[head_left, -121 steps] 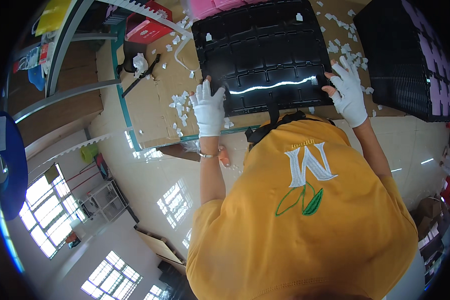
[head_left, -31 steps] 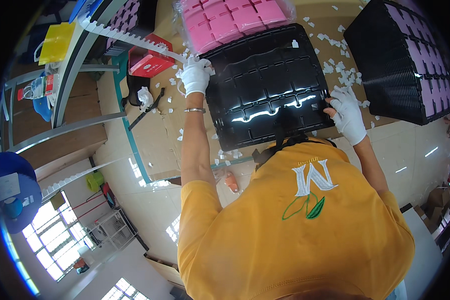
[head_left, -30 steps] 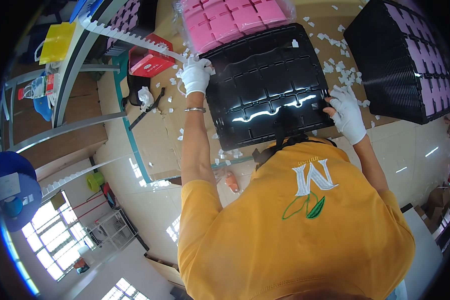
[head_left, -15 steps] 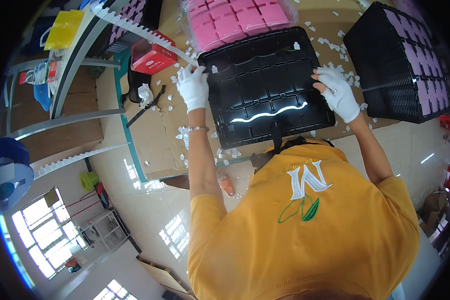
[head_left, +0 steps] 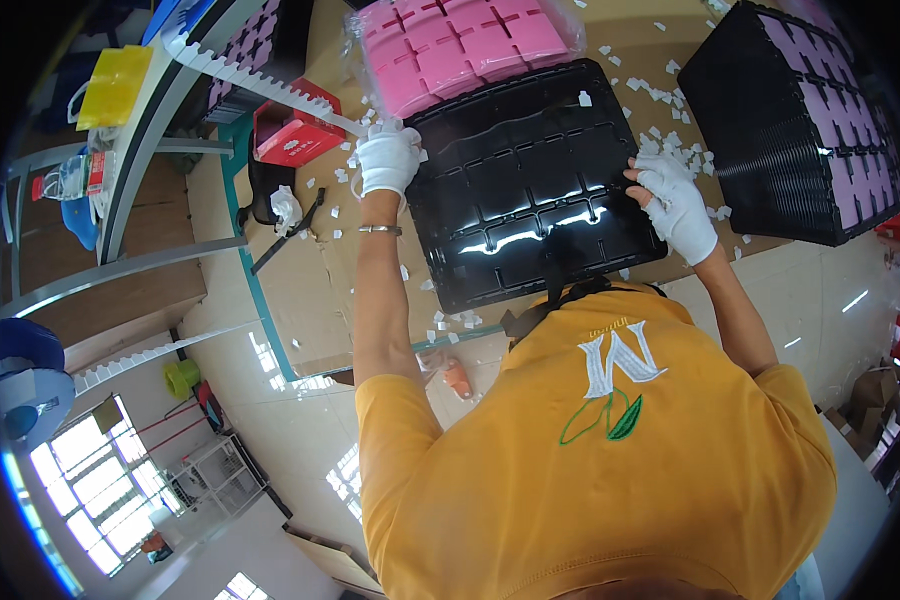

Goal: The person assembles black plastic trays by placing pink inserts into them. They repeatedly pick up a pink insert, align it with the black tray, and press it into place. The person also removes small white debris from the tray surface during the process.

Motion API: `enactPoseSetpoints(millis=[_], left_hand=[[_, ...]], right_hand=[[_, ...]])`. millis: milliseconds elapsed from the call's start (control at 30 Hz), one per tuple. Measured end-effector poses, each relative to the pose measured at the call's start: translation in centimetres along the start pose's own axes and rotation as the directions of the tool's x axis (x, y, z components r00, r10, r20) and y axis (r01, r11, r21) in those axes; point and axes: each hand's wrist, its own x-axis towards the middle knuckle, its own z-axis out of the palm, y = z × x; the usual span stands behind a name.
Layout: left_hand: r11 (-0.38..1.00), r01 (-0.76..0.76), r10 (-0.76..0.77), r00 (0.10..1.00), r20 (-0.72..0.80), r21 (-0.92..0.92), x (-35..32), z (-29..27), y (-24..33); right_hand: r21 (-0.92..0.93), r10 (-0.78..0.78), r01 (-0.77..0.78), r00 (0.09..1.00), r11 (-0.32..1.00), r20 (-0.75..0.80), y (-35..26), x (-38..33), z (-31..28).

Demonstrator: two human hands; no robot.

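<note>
We are counting two gloved hands (head_left: 388,160); one flat black tray (head_left: 535,170); one pink bundle (head_left: 460,50); one red box (head_left: 298,142); one orange slipper (head_left: 457,378); one yellow bag (head_left: 116,88).

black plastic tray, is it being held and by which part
Left hand at far-left corner of the black plastic tray, right hand at its right edge; firm grip can't be confirmed.

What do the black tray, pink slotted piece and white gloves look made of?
Black tray: likely plastic, glossy, with bright reflections and moulded ridges.
Pink slotted piece: perhaps foam, thick-looking; shiny clear film obscures its finish.
White gloves: probably soft fabric, matte and creased.
</note>
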Motion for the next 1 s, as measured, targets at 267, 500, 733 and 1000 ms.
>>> enactPoseSetpoints(millis=[267, 500, 733, 1000], left_hand=[[0.997, 0.043, -0.055, 0.970, -0.237, -0.058, -2.2, 1.2, 1.2], [0.947, 0.272, -0.321, 0.773, -0.547, -0.171, -7.9, 0.6, 4.0], [0.972, 0.133, -0.202, 0.896, -0.396, -0.194, -5.1, 0.7, 1.1], [0.999, 0.047, -0.049, 0.996, -0.081, -0.022, -1.1, 0.6, 0.2]], right_hand=[[-0.062, -0.052, 0.055, 0.998, 0.997, 0.047, -1.3, -0.4, 0.5], [0.066, 0.003, 0.001, 0.998, 0.998, -0.063, -1.3, -1.8, -0.6], [0.143, 0.066, -0.057, 0.996, 0.988, -0.059, 0.1, 3.5, 0.2], [0.100, -0.002, 0.008, 0.998, 0.995, -0.058, -0.1, 2.7, 0.2]])
